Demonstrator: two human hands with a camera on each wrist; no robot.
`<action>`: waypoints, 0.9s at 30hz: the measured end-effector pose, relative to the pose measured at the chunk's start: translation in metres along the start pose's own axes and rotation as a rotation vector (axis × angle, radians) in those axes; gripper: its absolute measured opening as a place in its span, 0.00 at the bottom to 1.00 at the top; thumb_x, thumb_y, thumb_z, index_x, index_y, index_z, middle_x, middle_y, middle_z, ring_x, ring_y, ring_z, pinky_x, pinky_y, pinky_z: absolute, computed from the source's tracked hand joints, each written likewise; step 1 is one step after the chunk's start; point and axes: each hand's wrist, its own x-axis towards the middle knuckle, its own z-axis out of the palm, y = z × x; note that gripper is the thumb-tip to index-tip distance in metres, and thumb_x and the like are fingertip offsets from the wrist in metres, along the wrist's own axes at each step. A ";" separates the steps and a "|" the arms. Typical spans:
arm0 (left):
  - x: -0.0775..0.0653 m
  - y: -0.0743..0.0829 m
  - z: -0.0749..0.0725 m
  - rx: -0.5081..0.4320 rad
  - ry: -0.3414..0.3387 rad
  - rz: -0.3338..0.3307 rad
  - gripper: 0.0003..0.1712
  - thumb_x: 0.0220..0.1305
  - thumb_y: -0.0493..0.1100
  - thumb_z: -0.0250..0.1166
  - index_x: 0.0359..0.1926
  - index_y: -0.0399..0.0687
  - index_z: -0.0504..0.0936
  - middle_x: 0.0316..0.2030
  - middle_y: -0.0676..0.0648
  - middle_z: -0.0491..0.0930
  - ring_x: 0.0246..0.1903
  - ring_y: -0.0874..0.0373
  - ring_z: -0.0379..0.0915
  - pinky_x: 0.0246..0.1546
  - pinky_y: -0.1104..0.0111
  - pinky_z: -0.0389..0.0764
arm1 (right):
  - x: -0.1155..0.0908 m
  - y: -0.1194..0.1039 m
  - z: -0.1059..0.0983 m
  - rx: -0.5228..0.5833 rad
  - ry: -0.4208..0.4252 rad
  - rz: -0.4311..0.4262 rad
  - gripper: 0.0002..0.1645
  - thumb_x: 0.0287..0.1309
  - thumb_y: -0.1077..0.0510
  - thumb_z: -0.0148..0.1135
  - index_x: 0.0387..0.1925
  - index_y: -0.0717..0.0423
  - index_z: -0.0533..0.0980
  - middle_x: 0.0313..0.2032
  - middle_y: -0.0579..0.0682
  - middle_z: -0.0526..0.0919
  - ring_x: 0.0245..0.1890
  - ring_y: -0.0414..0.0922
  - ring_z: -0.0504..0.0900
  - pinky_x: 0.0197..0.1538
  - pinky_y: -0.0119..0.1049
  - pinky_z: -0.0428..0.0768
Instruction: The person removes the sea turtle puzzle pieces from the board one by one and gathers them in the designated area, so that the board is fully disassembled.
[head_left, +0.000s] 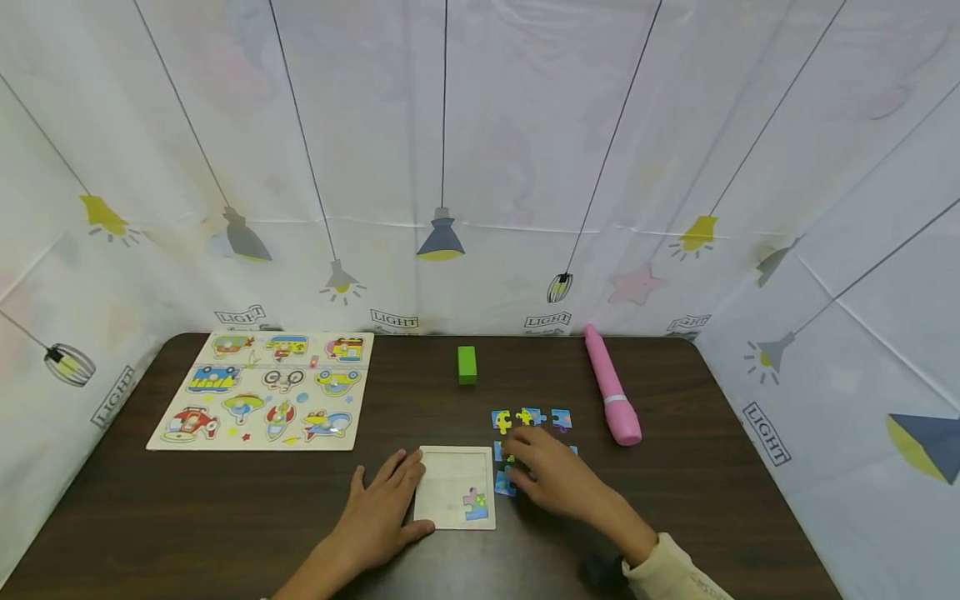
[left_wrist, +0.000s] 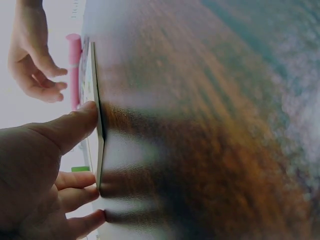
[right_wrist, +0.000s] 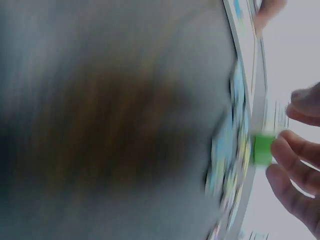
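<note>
A square pale wooden puzzle tray (head_left: 442, 486) lies on the table, with one puzzle piece (head_left: 476, 505) in its near right corner. My left hand (head_left: 380, 512) rests at the tray's left side, fingers spread along that edge and thumb by the near left corner; the left wrist view shows these fingertips at the tray's rim (left_wrist: 100, 165). Over the loose jigsaw pieces (head_left: 505, 483) right of the tray hovers my right hand (head_left: 558, 473), hiding some of them. Nothing shows between its loosely bent fingers (right_wrist: 295, 167) in the right wrist view.
At the far left lies a picture board (head_left: 300, 408) with vehicle shapes. A green block (head_left: 467, 365) sits beyond the tray, and a pink microphone-shaped stick (head_left: 609, 387) lies right of the pieces. A white printed curtain (head_left: 510, 167) hangs behind the dark table (head_left: 720, 500).
</note>
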 end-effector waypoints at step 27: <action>-0.001 0.002 -0.003 0.001 -0.001 0.011 0.45 0.60 0.62 0.73 0.70 0.42 0.72 0.75 0.42 0.63 0.74 0.41 0.56 0.59 0.21 0.52 | 0.019 -0.035 0.029 0.055 -0.239 -0.016 0.21 0.53 0.59 0.79 0.43 0.49 0.74 0.33 0.40 0.74 0.31 0.35 0.69 0.33 0.30 0.72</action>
